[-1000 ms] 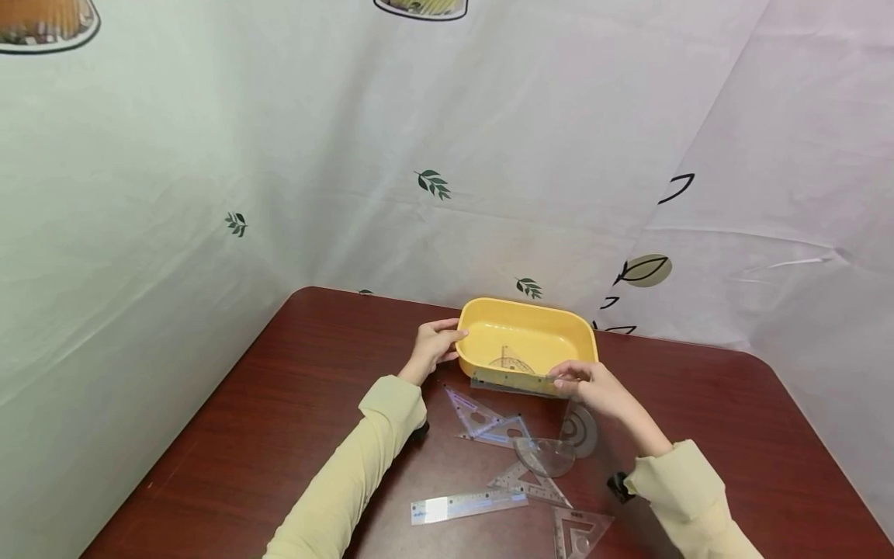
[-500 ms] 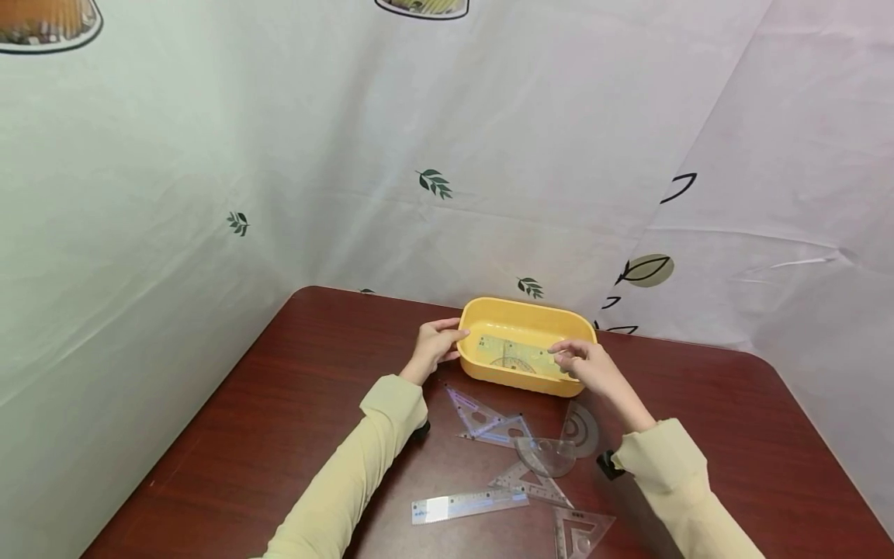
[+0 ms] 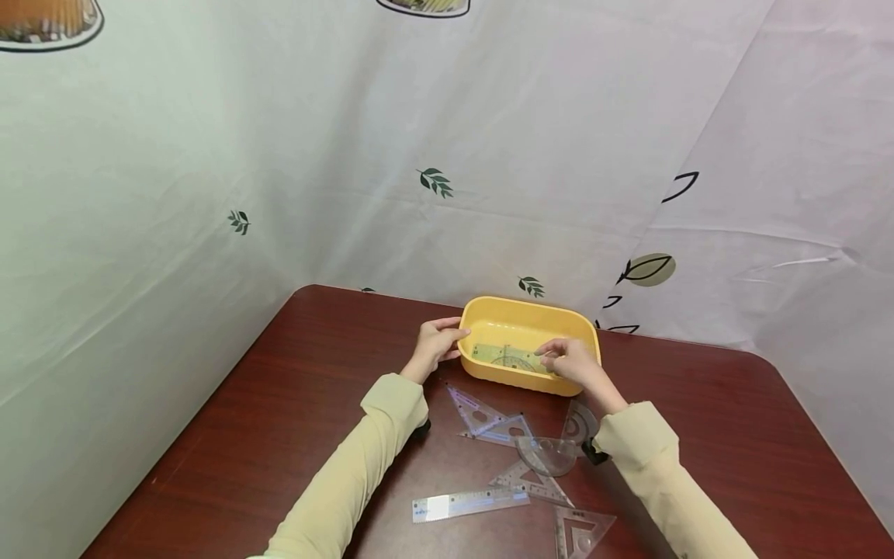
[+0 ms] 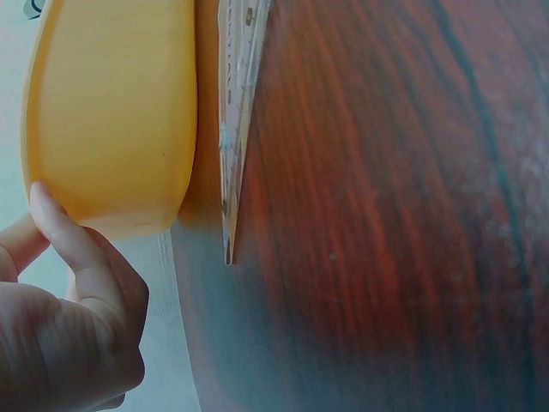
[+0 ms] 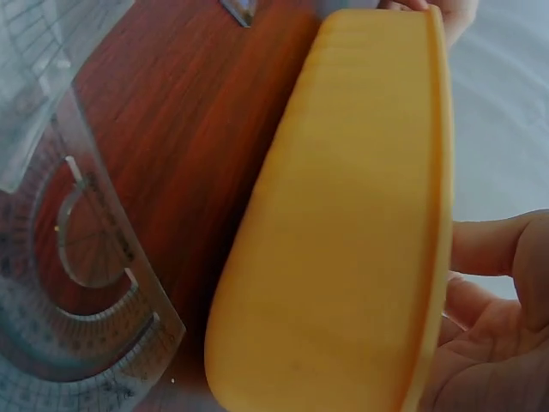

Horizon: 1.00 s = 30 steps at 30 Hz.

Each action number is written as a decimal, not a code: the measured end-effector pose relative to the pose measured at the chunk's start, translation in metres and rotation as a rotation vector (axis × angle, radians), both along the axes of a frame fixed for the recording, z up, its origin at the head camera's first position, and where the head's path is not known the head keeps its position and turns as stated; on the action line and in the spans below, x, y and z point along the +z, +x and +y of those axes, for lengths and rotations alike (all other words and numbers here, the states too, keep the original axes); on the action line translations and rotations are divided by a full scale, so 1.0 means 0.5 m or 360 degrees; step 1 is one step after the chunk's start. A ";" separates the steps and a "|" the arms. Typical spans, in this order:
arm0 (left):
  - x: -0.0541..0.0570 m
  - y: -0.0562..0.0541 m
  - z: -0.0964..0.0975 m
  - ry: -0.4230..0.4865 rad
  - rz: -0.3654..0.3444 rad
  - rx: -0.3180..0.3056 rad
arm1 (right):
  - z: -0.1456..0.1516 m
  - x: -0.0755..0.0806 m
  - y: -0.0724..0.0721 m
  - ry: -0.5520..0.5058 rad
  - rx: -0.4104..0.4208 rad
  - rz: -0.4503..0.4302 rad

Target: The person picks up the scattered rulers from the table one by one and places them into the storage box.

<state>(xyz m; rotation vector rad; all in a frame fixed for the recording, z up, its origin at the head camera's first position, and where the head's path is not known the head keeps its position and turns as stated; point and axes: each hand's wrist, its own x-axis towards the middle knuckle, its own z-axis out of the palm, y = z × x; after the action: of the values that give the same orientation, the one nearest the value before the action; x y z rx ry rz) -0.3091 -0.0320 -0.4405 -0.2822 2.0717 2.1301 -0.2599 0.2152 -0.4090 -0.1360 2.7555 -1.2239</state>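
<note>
A yellow plastic basin [image 3: 534,312] stands at the back of the table. My left hand [image 3: 434,347] pinches its left rim, thumb inside and fingers outside; the left wrist view shows this hand [image 4: 77,309] at the basin's end wall [image 4: 111,112]. My right hand [image 3: 574,363] reaches over the front right rim and pinches the right end of a clear ruler [image 3: 485,354] inside the basin. A small clear protractor [image 3: 513,362] lies there too, overlapping the ruler. In the right wrist view the basin's wall [image 5: 343,197] hides the fingertips of this hand [image 5: 497,318].
On the table [image 3: 279,411] in front of the basin lie clear set squares [image 3: 475,407], a half-round protractor [image 3: 548,456], another protractor piece [image 3: 578,423], a straight ruler [image 3: 471,503] and a set square [image 3: 580,534]. A white patterned cloth [image 3: 391,233] hangs behind.
My right hand has carried the ruler from in front of the basin over its front rim and down inside, then slightly left. My left hand has kept its grip on the rim.
</note>
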 end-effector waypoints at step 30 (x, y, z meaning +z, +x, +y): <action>0.001 0.003 -0.001 -0.0011 0.0008 -0.0018 | -0.014 -0.022 -0.018 0.0293 0.0013 -0.0118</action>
<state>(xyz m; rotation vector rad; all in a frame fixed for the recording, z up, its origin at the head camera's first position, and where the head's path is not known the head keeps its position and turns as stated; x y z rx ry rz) -0.3077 -0.0323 -0.4398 -0.2660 2.0789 2.1197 -0.2689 0.2080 -0.4198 -0.0822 2.7818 -0.9472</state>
